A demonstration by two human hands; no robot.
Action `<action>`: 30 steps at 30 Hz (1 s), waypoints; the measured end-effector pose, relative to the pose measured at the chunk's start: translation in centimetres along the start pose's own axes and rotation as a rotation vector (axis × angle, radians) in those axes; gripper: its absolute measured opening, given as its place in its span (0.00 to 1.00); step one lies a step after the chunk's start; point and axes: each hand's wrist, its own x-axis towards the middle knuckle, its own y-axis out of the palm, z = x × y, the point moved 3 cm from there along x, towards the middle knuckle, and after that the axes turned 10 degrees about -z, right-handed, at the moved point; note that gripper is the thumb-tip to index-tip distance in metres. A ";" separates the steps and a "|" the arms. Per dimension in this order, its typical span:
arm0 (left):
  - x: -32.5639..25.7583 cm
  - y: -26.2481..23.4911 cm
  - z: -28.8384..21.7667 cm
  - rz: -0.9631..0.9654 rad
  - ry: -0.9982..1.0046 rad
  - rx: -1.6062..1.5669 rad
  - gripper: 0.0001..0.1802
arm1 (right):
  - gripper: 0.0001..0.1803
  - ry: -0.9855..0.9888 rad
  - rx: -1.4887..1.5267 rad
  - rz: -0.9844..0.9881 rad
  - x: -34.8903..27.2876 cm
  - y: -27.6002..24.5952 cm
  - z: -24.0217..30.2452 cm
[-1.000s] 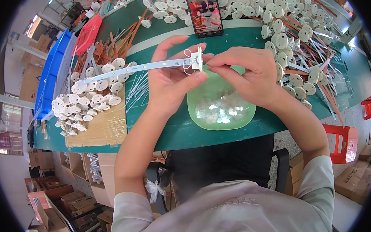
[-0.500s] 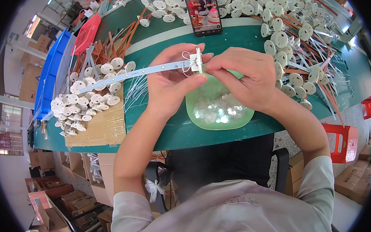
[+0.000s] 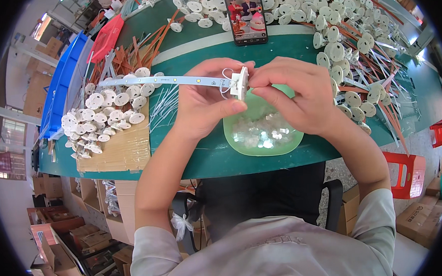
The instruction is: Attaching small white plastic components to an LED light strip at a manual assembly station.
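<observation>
Head view: we are gripping a small white square connector between our left hand and right hand, fingers clenched on it, above a green tray on the green worktop; its white strip is trailing left.

— What kind of place is this?

— A workshop, with a long green-topped workbench curving across the upper half of the view. Under its near edge sits a black office chair.

— And the floor?

— Pale speckled concrete on the right, where two red plastic stools stand. Brown cardboard boxes crowd the lower left, and more lie at the lower right.

— Any daylight?

— Yes, a bright window glows at the upper left, beside a white wall running down that side.
</observation>
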 end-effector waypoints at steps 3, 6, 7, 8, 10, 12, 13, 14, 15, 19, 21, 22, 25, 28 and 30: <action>-0.1 0.5 0.7 -0.042 -0.005 -0.055 0.33 | 0.08 -0.085 -0.111 -0.082 -0.7 0.7 0.1; -0.5 0.8 1.1 -0.073 -0.009 -0.127 0.32 | 0.08 -0.095 -0.131 -0.151 -1.1 1.2 0.6; -0.6 0.9 1.3 -0.093 -0.023 -0.165 0.31 | 0.07 -0.063 -0.135 -0.170 -1.1 1.2 0.5; -0.5 0.9 1.3 -0.092 -0.022 -0.165 0.31 | 0.07 -0.064 -0.135 -0.171 -1.1 1.2 0.5; -0.6 1.0 1.5 -0.088 -0.072 -0.210 0.30 | 0.08 -0.081 -0.152 -0.184 -1.1 1.2 0.4; -0.7 1.0 1.6 -0.093 -0.091 -0.216 0.30 | 0.08 -0.089 -0.147 -0.184 -1.0 1.2 0.4; -0.7 1.0 1.7 -0.098 -0.109 -0.222 0.30 | 0.08 -0.098 -0.143 -0.183 -1.0 1.2 0.4; -0.7 1.0 1.7 -0.097 -0.108 -0.222 0.30 | 0.08 -0.099 -0.143 -0.183 -0.9 1.2 0.4; -0.7 1.1 1.7 -0.106 -0.117 -0.252 0.31 | 0.08 -0.117 -0.139 -0.202 -0.9 1.2 0.4; -0.8 1.3 1.8 -0.109 -0.153 -0.361 0.32 | 0.09 -0.173 -0.117 -0.221 -1.2 1.6 0.6; -0.6 1.3 1.5 -0.095 -0.139 -0.330 0.32 | 0.09 -0.171 -0.123 -0.218 -1.0 1.4 0.6; -0.6 1.3 1.4 -0.081 -0.126 -0.297 0.32 | 0.09 -0.170 -0.128 -0.216 -1.0 1.4 0.7; -0.4 1.1 1.5 -0.053 -0.110 -0.275 0.32 | 0.08 -0.146 -0.113 -0.212 -1.2 1.5 0.7; -0.4 0.8 1.6 -0.031 -0.079 -0.177 0.32 | 0.08 -0.079 -0.126 -0.182 -1.2 1.5 0.6; -0.4 0.7 1.6 -0.027 -0.078 -0.181 0.32 | 0.08 -0.093 -0.113 -0.175 -1.4 1.6 0.7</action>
